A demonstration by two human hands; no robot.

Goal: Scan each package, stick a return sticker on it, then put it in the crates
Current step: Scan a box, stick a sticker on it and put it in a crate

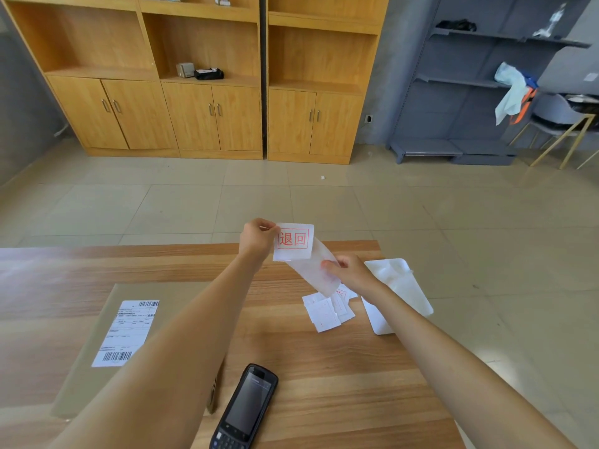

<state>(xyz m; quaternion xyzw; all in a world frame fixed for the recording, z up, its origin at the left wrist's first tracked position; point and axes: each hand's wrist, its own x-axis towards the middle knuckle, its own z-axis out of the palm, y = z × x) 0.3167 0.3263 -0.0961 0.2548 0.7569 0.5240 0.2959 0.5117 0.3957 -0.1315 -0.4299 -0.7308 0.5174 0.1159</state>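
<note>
Head camera, looking down over a wooden desk (pixel 324 358). Above the far edge of the desk, two bare hands work together on a return sticker (pixel 293 242), white with red characters in a red frame. The left hand (pixel 257 238) has its grip pinching the sticker's left edge between thumb and fingertips. The right hand (pixel 351 272) has its grip pinching the translucent backing strip (pixel 316 273), which curves down from behind the sticker. Beneath the right hand, near the desk's right edge, lies a loose pile of more stickers (pixel 327 311), with a white padded mailer (pixel 397 293) overhanging that edge. At the left side lies a flat cardboard package (pixel 94 361), shipping label (pixel 128 332) facing up. At the near edge, between the forearms, rests a black handheld scanner (pixel 246 409), screen up.
</note>
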